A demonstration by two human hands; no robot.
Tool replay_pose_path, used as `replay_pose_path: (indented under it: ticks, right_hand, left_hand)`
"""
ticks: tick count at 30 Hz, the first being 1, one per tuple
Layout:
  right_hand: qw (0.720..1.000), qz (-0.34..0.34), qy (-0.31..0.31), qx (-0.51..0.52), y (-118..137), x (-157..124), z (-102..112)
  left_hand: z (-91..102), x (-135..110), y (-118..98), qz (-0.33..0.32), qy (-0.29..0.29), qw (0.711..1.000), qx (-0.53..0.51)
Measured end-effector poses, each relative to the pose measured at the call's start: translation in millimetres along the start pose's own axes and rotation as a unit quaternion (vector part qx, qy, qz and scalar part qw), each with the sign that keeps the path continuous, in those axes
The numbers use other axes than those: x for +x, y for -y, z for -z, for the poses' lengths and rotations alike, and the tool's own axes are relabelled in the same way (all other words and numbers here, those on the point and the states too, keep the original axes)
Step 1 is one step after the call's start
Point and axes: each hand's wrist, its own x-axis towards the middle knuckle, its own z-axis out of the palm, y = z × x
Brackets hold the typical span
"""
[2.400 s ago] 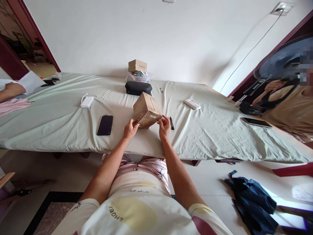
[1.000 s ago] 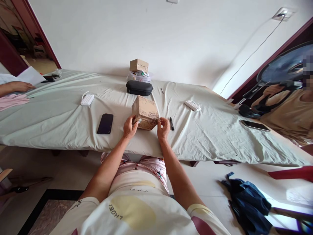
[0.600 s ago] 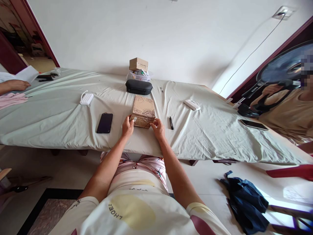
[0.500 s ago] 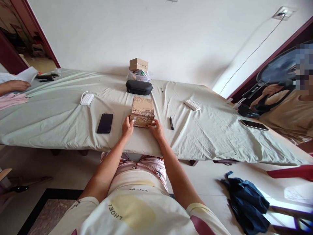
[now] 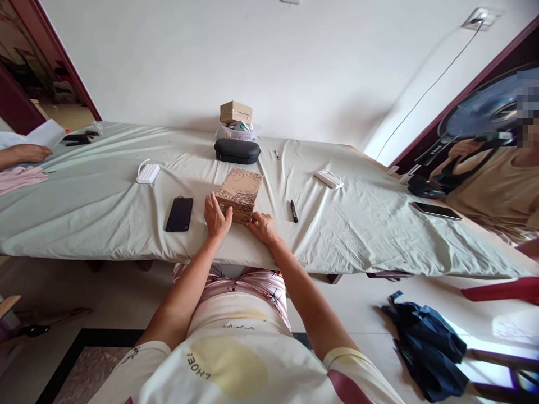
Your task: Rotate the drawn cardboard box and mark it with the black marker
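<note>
A brown cardboard box (image 5: 240, 188) with dark scribbled lines lies on the cloth in front of me, turned at a slight angle. My left hand (image 5: 217, 216) grips its near left corner, the fingers along the left side and the thumb against the front face. At the lower front right corner, the bent fingers of my right hand (image 5: 264, 227) pinch the box edge. A black phone (image 5: 179, 214) lies left of my left hand. Right of the box is a black marker pen (image 5: 293, 211).
Behind the box are a black zip case (image 5: 237, 151) and a plastic tub (image 5: 238, 132) with a small carton (image 5: 236, 112) on it. White power banks (image 5: 148, 173) lie on both sides. Another person's hand (image 5: 31, 153) holds paper at left; a person sits at right near a tablet-like device (image 5: 437, 210).
The box has turned, its near end swinging left. My left hand has shifted up the left side with straighter fingers; my right hand has moved left with the box corner.
</note>
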Motion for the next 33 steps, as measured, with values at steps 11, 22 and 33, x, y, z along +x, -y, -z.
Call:
replay_pose_path:
  ticks: [11, 22, 33]
  right_hand:
    - [0.991, 0.130, 0.001, 0.021, 21, -2, -1]
    - [0.989, 0.118, -0.093, -0.017, 33, -2, 11]
    - [0.977, -0.062, -0.200, -0.023, 2, -2, 13]
  left_hand:
    - [3.8, -5, -13, -0.120, 0.030, 0.992, -0.037]
    - [-4.3, -2, -4, -0.225, 0.054, 0.969, -0.085]
    - [1.4, 1, 2, -0.170, 0.048, 0.978, -0.109]
